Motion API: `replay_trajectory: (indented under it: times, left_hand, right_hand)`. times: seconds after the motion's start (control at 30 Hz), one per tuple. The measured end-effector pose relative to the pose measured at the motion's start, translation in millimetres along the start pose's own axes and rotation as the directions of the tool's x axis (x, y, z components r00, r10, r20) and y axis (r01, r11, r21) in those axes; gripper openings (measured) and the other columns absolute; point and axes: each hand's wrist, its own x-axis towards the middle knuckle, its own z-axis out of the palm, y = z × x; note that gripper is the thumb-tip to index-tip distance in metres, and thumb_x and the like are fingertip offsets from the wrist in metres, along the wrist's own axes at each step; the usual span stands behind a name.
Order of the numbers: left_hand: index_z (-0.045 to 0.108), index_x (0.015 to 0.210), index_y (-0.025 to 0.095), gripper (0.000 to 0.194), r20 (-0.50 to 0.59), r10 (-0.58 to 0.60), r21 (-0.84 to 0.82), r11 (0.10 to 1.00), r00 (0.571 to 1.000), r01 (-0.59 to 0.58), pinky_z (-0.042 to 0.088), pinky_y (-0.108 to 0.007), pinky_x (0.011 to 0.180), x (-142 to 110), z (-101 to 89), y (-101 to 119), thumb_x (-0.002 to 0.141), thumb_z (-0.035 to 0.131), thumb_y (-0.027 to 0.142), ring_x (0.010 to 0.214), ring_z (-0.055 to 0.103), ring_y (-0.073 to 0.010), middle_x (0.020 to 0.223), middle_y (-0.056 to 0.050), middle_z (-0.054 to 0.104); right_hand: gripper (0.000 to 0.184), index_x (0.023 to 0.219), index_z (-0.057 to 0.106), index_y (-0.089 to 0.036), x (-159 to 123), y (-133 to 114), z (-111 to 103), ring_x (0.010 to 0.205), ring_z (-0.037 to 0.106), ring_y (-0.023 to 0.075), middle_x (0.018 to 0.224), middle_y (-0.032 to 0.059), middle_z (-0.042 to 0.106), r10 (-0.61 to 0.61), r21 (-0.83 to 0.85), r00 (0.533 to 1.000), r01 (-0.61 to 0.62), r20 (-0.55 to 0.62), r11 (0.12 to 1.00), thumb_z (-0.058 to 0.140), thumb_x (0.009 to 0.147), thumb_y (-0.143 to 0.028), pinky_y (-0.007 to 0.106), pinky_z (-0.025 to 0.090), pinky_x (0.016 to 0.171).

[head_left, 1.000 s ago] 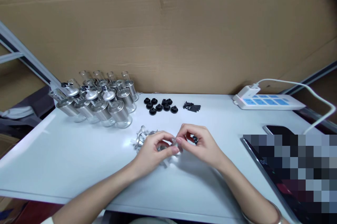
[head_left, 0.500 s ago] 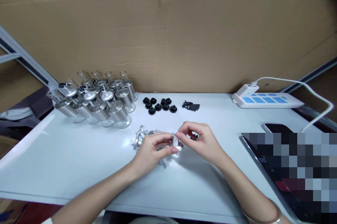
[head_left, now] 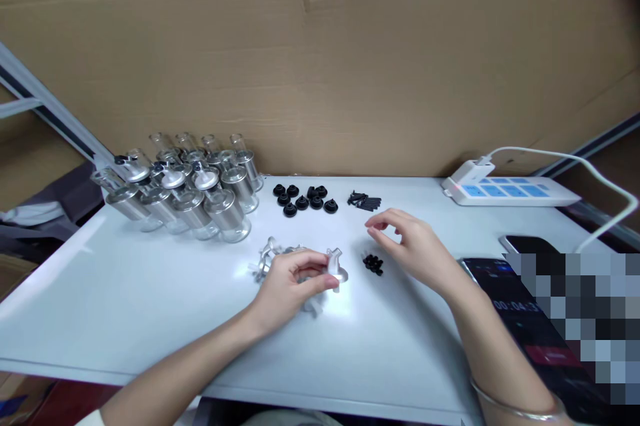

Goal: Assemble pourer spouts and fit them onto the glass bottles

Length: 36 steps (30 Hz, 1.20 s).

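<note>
My left hand pinches a small silver, pale-looking spout-like part between thumb and fingers, its tip pointing up. More silver parts of the same look lie in a loose heap behind and beneath that hand. My right hand hovers to the right of it, thumb and index fingertips slightly apart, with nothing visible between them. Just below its fingertips is a small pile of black pieces. Beyond it lie black screws or pins. Several black round stoppers sit left of those.
Glass bottles with metal bands crowd the table's left back, a few topped with silver caps. A power strip with a white charger and cable is at the right. Phones lie in front of it. Cardboard stands behind.
My right hand has let go of the silver part and moved right and away, uncovering the small black pieces. My left hand keeps the silver part in nearly the same place.
</note>
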Motion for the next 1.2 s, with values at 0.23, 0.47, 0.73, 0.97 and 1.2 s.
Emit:
replay_trajectory:
  times: [0.23,0.47,0.73,0.97,1.2]
  left_hand:
    - [0.070,0.081,0.013,0.019,-0.008,0.012,0.030,0.999,1.000,-0.012,0.054,-0.027,0.076,0,-0.6,-1,0.068,0.079,0.024,0.078,0.069,-0.0170,0.085,-0.006,0.072]
    - [0.070,0.083,0.013,0.018,-0.012,0.012,0.070,0.998,1.000,-0.012,0.054,-0.028,0.077,-1,0.1,1,0.071,0.076,0.025,0.080,0.069,-0.0172,0.087,-0.006,0.072]
    - [0.068,0.083,0.012,0.018,0.011,0.043,0.089,0.995,0.999,-0.043,0.054,-0.029,0.077,-1,0.5,1,0.073,0.074,0.027,0.080,0.068,-0.0183,0.086,-0.008,0.072]
    - [0.067,0.083,0.012,0.018,0.000,0.038,0.094,0.995,0.999,-0.037,0.053,-0.029,0.078,-1,0.8,2,0.073,0.073,0.026,0.081,0.068,-0.0183,0.088,-0.009,0.071]
    - [0.067,0.084,0.012,0.020,0.003,0.043,0.113,0.993,0.999,-0.043,0.053,-0.029,0.077,-2,0.5,2,0.074,0.073,0.028,0.082,0.068,-0.0190,0.088,-0.009,0.070]
  right_hand:
    - [0.006,0.075,0.062,-0.021,-3,6,2,0.091,0.055,0.0251,0.089,0.0069,0.061,0.013,-0.159,0.968,0.028,0.252,0.987,0.057,0.079,-0.022,0.040,0.045,0.083]
    - [0.002,0.076,0.057,-0.020,-6,3,4,0.092,0.052,0.0255,0.091,0.0068,0.058,0.072,-0.242,0.938,0.013,0.339,0.970,0.058,0.074,-0.021,0.041,0.043,0.083]
    - [0.005,0.076,0.055,-0.020,-5,-1,5,0.088,0.052,0.0250,0.089,0.0073,0.058,0.150,-0.281,0.902,-0.033,0.406,0.959,0.056,0.071,-0.021,0.037,0.043,0.076]
    - [0.005,0.071,0.056,-0.020,-6,6,11,0.085,0.055,0.0242,0.085,0.0070,0.060,0.117,-0.283,0.921,-0.007,0.372,0.959,0.053,0.070,-0.016,0.035,0.044,0.074]
    - [0.006,0.070,0.055,-0.020,-4,5,10,0.074,0.056,0.0190,0.078,0.0035,0.061,0.056,-0.155,0.955,-0.011,0.290,0.988,0.051,0.068,-0.015,0.031,0.046,0.068]
